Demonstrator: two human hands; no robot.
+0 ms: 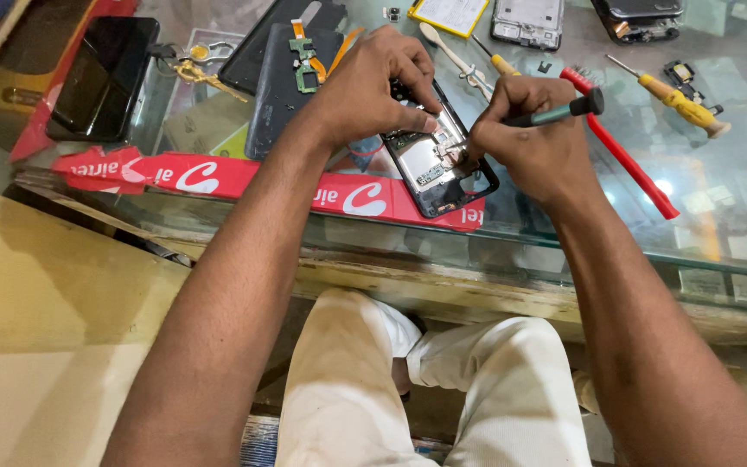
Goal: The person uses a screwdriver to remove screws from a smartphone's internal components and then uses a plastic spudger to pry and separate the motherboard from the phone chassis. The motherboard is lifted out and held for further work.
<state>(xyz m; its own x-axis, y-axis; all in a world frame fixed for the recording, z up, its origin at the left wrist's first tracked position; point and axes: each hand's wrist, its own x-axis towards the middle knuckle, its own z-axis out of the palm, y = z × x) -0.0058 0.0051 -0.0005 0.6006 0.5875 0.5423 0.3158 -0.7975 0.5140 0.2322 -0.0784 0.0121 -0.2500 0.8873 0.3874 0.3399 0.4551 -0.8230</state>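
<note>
Both forearms are bare from the lower edge of the view up to the wrists, with no sleeve, watch or bracelet showing. The left hand (pixel 372 82) and right hand (pixel 536 137) wear no gloves or rings (as far as the fingers show). Below, the legs are clad in loose, off-white trousers, creased at the knees.
</note>
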